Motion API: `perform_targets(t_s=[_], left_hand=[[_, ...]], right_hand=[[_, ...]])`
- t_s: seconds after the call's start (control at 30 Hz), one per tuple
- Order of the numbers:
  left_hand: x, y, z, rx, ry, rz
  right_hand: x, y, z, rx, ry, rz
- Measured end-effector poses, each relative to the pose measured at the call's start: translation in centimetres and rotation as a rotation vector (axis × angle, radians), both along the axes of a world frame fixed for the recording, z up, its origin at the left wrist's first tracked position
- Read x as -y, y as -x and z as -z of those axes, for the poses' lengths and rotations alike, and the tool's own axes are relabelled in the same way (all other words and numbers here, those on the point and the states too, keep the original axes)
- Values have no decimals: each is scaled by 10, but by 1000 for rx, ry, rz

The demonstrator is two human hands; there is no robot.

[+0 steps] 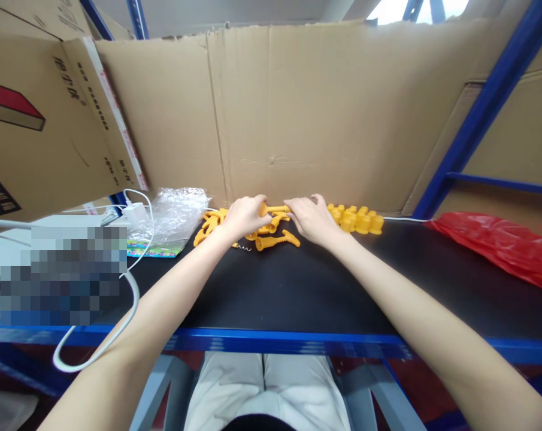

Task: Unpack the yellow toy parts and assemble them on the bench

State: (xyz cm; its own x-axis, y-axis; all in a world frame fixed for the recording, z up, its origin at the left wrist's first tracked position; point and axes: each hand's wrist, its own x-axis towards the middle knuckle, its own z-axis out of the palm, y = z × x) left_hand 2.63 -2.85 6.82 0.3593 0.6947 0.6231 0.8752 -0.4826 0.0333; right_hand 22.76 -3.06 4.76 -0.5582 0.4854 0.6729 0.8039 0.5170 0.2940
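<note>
My left hand [244, 216] is closed, with its thumb and fingers around the wide end of an orange plastic piece [277, 209] that has a narrow curved arm. At the piece's narrow end, the fingertips of my right hand [314, 220] pinch it. Under and beside my left hand lies a pile of similar orange pieces [211, 222]. One loose orange piece [275, 240], with a round hollow end and a bent tip, rests in front of both hands. Near it lies a small metal spiral [244, 246]. Orange cup-shaped parts [363, 221] stand grouped just right of my right hand.
Clear plastic bags [176, 212] lie at the left on the black tabletop [288, 293], near a white charger and cable [136, 212]. A red plastic bag [499, 242] is at the right. Cardboard [342, 108] walls the back; blue shelf posts [477, 126] frame the sides.
</note>
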Motion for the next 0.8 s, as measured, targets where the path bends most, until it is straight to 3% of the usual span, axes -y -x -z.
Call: perform_targets(t_s=[0.1,0.2,0.3,0.4,0.57,0.63,0.8], left_hand=[[-6,0,-8,-18,-28,-25],[-13,10,-7,20,-13,-84],[-23,30,5,56,-8,-126],[-38,55,22,49,-36,-84],[-60,89,49,132,-3,-28],[-66,97,57,156,43,-67],[-77,110,72,190,161,-112]], right_hand=[[-7,-1,-12,36,-26,38],[-16,-10,-23,10,-69,89],[-24,-30,-26,-93,-75,167],[-27,-57,-21,-201,-34,335],[-26,-97,-20,-202,308,768],[-28,-109,-21,-213,456,894],[-42,-134,-6,-235,675,1008]])
